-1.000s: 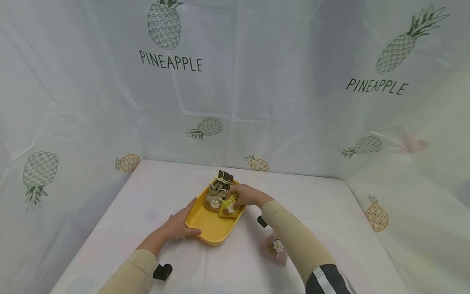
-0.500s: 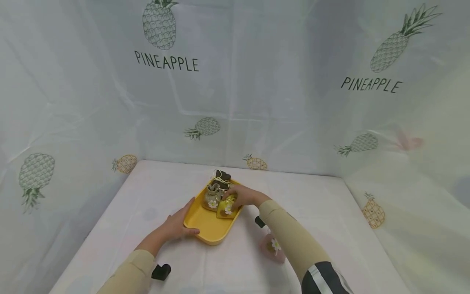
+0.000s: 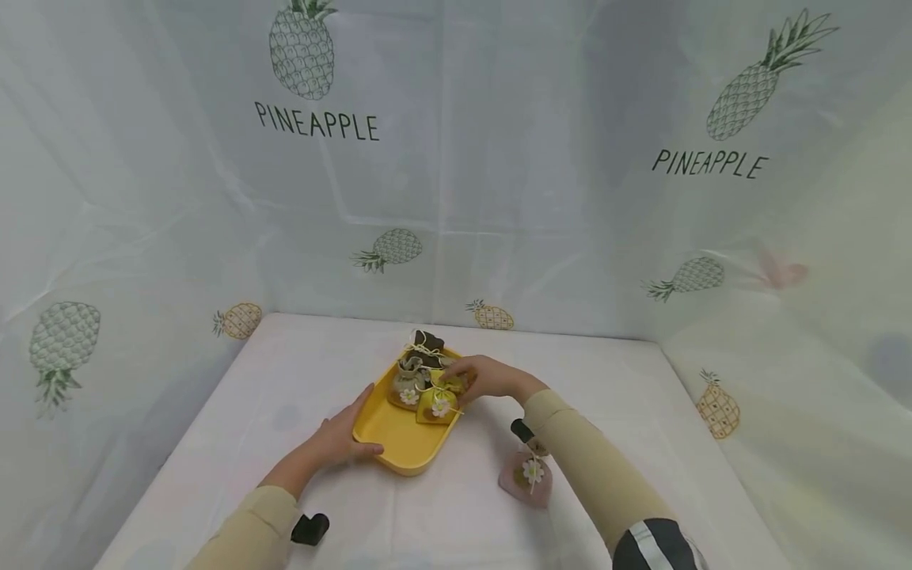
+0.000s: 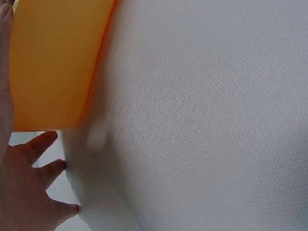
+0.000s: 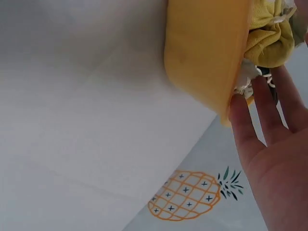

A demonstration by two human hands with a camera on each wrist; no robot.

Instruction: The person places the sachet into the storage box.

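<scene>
A yellow tray (image 3: 399,439) lies on the white-covered table. My left hand (image 3: 335,440) grips its left edge, thumb at the near corner and fingers along the outer side. In the tray's far half are a yellow pouch (image 3: 426,412) with a white flower, a beige pouch (image 3: 400,385) and a dark brown pouch (image 3: 429,342) with a pale cord. My right hand (image 3: 493,376) is over the tray's right rim beside the yellow pouch. The right wrist view shows its fingers (image 5: 270,111) fairly straight, with fingertips close to the yellow pouch. Nothing is gripped in them.
A pink pouch (image 3: 514,479) with a white flower lies on the table to the right, near the right sleeve (image 3: 591,463). Small black pieces show beside both sleeves. Behind the table hangs a pale pineapple-print sheet (image 3: 499,182).
My right hand has loosened from the yellow pouch and drawn slightly right, leaving more of the pouch visible. More of the pink pouch shows too. My left hand stays on the tray.
</scene>
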